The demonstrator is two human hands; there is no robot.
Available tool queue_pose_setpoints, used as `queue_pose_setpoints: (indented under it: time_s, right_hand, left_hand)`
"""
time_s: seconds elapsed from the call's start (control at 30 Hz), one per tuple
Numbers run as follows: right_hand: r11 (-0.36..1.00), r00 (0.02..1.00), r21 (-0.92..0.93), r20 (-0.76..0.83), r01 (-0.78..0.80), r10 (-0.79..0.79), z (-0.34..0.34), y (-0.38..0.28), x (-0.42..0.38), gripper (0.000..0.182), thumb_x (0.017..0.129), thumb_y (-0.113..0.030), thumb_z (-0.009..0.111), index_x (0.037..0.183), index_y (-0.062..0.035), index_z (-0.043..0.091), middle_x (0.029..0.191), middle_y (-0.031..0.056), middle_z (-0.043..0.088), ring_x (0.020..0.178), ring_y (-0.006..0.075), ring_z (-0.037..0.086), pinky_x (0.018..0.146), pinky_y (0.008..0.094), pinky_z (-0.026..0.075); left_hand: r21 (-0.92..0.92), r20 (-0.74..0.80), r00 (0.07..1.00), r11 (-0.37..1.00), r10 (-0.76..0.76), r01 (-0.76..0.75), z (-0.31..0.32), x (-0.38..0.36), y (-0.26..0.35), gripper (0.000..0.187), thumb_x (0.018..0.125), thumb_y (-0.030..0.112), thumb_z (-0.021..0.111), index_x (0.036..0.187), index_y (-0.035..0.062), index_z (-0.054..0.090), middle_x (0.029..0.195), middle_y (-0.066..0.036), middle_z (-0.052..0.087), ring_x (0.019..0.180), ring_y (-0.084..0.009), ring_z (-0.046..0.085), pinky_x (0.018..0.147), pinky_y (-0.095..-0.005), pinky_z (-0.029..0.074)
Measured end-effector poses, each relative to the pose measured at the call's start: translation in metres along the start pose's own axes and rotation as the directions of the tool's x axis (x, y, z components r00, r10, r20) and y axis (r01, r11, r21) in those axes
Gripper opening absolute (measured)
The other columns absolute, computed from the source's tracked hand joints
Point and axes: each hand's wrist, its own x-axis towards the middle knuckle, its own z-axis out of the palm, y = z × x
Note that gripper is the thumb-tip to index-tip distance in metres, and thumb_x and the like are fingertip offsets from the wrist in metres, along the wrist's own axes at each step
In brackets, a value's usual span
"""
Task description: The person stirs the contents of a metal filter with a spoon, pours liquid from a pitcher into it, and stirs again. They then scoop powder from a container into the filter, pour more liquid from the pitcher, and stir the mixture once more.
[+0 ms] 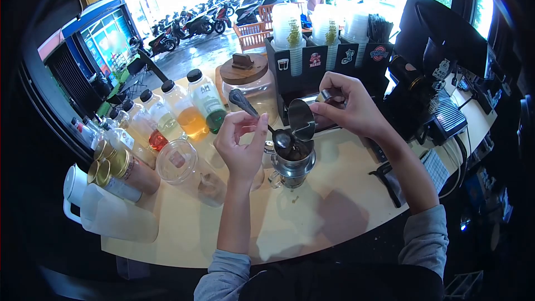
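Note:
My left hand pinches a metal spoon by its handle, the bowl pointing down at the mouth of a metal coffee dripper. My right hand grips a small metal cup, tilted with its dark opening over the dripper. Dark grounds show inside the dripper, partly hidden by spoon and cup. It sits on a glass mug, whose handle sticks out to the left. A few brown specks lie on the table in front.
A clear plastic jar stands left of my left hand, near a white-lidded jug. Behind are bottles of coloured liquid, a wooden-lidded glass jar and a black cup holder. A dark cloth lies right.

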Motion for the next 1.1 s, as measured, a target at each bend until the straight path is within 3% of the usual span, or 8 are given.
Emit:
queue_pose_setpoints:
  time_s: [0.1,0.37,0.6,0.77,1.1]
  right_hand:
    - [0.998,1.0,-0.056,0.009,0.0,0.001,0.0,-0.006,0.001,0.03,0.078,-0.012,0.073,0.077,-0.0022,0.045,0.063,-0.0028,0.036,0.06,0.0043,0.032,0.051,0.023,0.031]
    - [0.99,0.999,-0.137,0.039,0.023,-0.018,0.002,-0.013,0.0,0.029,0.077,-0.012,0.074,0.08,-0.0009,0.047,0.063,-0.0013,0.036,0.061,0.0057,0.033,0.052,0.0238,0.034]
    - [0.992,0.999,-0.121,0.008,0.033,-0.032,-0.001,-0.012,-0.001,0.03,0.077,-0.012,0.074,0.079,-0.0014,0.046,0.063,-0.0016,0.035,0.061,0.0054,0.032,0.052,0.0243,0.033]
    - [1.0,1.0,-0.014,-0.029,-0.005,0.004,-0.004,-0.009,-0.003,0.03,0.078,-0.013,0.074,0.078,-0.0023,0.046,0.064,-0.0029,0.036,0.061,0.0043,0.033,0.052,0.0231,0.031]
    - [0.997,0.999,-0.074,-0.032,0.017,-0.02,0.004,-0.022,-0.004,0.031,0.078,-0.013,0.075,0.079,-0.0017,0.046,0.063,-0.0016,0.036,0.06,0.0055,0.034,0.052,0.0239,0.032]
  left_hand:
    - [0.001,0.028,1.0,1.0,-0.008,0.008,0.0,-0.001,0.0,0.019,0.082,0.002,0.072,0.089,0.0014,0.054,0.078,-0.005,0.063,0.069,-0.0078,0.061,0.062,-0.0203,0.049]
    - [0.023,0.011,1.0,0.999,0.024,-0.024,0.002,-0.001,0.002,0.018,0.08,0.004,0.074,0.084,0.0003,0.058,0.076,-0.006,0.062,0.068,-0.0088,0.063,0.06,-0.0219,0.053]
    - [0.021,-0.001,0.999,0.999,0.036,-0.036,0.002,-0.001,0.002,0.018,0.079,0.004,0.075,0.083,0.0001,0.057,0.076,-0.006,0.062,0.066,-0.0092,0.063,0.059,-0.022,0.053]
    - [0.037,-0.041,0.988,0.988,0.149,-0.147,0.001,-0.001,0.002,0.019,0.078,0.002,0.075,0.082,-0.0002,0.057,0.075,-0.006,0.061,0.065,-0.0098,0.063,0.058,-0.0216,0.052]
    - [0.122,-0.013,0.981,0.974,0.193,-0.19,0.002,-0.004,0.002,0.02,0.075,0.0,0.076,0.081,0.0009,0.057,0.074,-0.007,0.062,0.064,-0.0135,0.065,0.058,-0.0224,0.048]
